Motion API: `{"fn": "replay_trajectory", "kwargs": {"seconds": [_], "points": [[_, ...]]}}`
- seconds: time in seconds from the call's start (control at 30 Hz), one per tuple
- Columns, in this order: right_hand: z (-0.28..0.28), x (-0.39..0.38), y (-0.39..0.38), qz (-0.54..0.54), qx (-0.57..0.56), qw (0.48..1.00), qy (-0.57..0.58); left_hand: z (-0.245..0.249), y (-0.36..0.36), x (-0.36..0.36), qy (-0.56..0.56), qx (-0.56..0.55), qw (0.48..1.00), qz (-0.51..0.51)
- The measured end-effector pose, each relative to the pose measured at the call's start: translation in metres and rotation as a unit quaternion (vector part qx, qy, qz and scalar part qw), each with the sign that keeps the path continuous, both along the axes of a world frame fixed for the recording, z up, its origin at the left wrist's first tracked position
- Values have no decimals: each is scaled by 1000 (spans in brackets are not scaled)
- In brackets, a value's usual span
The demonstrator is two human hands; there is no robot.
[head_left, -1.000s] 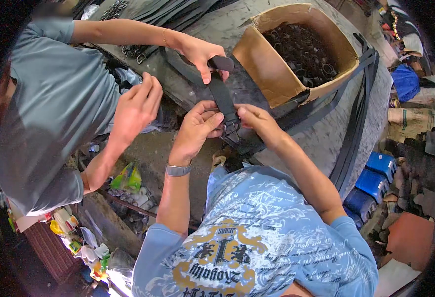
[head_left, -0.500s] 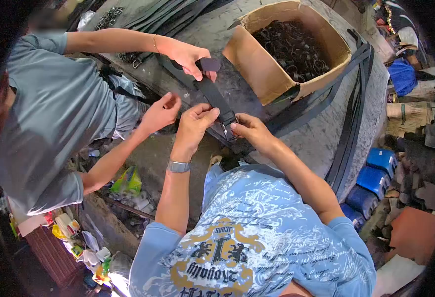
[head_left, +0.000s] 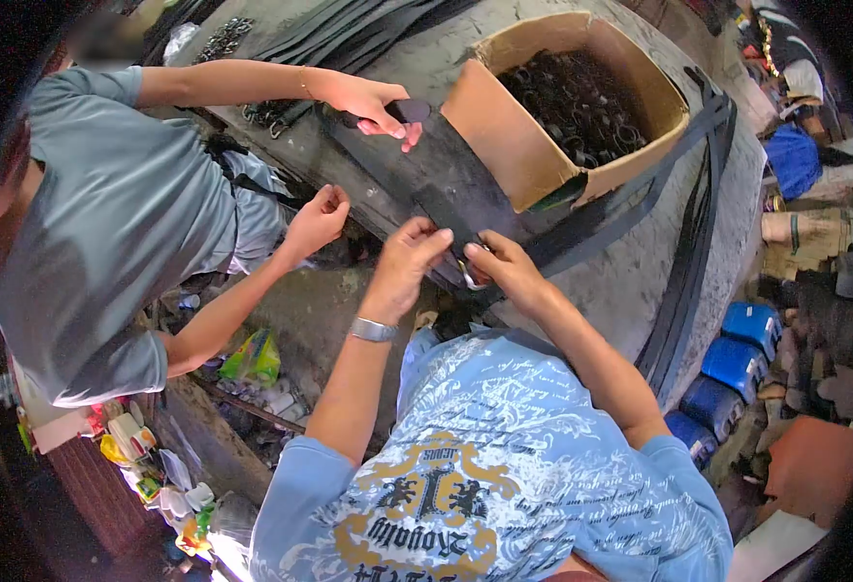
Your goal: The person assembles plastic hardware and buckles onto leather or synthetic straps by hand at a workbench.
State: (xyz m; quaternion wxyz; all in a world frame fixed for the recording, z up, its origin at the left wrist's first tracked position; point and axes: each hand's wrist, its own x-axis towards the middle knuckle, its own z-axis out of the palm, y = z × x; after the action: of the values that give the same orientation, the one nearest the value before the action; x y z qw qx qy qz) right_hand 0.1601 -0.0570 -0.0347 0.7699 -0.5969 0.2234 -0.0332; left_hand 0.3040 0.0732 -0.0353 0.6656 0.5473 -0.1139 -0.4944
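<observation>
Both of my hands are on a black strap [head_left: 436,209] with a shiny metal buckle [head_left: 471,275] at its near end. My left hand [head_left: 405,267], with a watch on the wrist, pinches the strap between thumb and fingers. On the other side, my right hand [head_left: 511,267] grips the buckle end, its fingers closed and partly hiding the metal. Beyond, a co-worker's hand [head_left: 368,102] holds a dark flat piece with a rounded end [head_left: 411,111]. The co-worker's other hand [head_left: 320,221] hangs by the table edge, fingers curled.
An open cardboard box [head_left: 504,145] of dark ring-shaped pieces stands on the table [head_left: 611,301]. Long black straps [head_left: 683,281] lie to its right, and more straps [head_left: 349,44] lie at the back. Blue containers [head_left: 737,364] stand on the floor at right.
My hands and the strap have moved right and slightly toward me. The strap's far end has come away from the co-worker's hand, which keeps the dark piece.
</observation>
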Motion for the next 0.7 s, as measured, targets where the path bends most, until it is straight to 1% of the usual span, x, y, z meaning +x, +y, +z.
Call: {"fn": "replay_trajectory", "kwargs": {"seconds": [0.07, 0.1, 0.17, 0.23, 0.27, 0.3, 0.4, 0.53, 0.63, 0.7], "points": [[3, -15, -7, 21, -47, 997, 61, 5, -11, -14, 144, -38, 988, 36], [3, -24, -10, 29, -70, 993, 90, 0, -18, -13, 165, -50, 984, 50], [6, -48, -11, 10, -80, 991, 108, -30, -27, -7, 213, -68, 972, 74], [-13, -78, -18, -27, -100, 984, 147, -63, -39, 17, 207, -91, 971, 71], [-11, -91, -20, -43, -89, 979, 180, -61, -46, 26, 205, -103, 971, 69], [-8, -103, -23, -60, -79, 972, 211, -59, -51, 34, 174, -34, 977, 115], [-35, -144, -30, -74, -61, 966, 242, -90, -63, 66, 203, -96, 967, 117], [-44, -156, -26, -98, -37, 971, 217, -108, -68, 63, 222, -85, 966, 105], [-42, -147, -23, -103, -17, 973, 207, -120, -64, 63, 214, -109, 965, 101], [-28, -131, -20, -96, 2, 974, 204, -109, -55, 60, 249, -39, 964, 87]]}}
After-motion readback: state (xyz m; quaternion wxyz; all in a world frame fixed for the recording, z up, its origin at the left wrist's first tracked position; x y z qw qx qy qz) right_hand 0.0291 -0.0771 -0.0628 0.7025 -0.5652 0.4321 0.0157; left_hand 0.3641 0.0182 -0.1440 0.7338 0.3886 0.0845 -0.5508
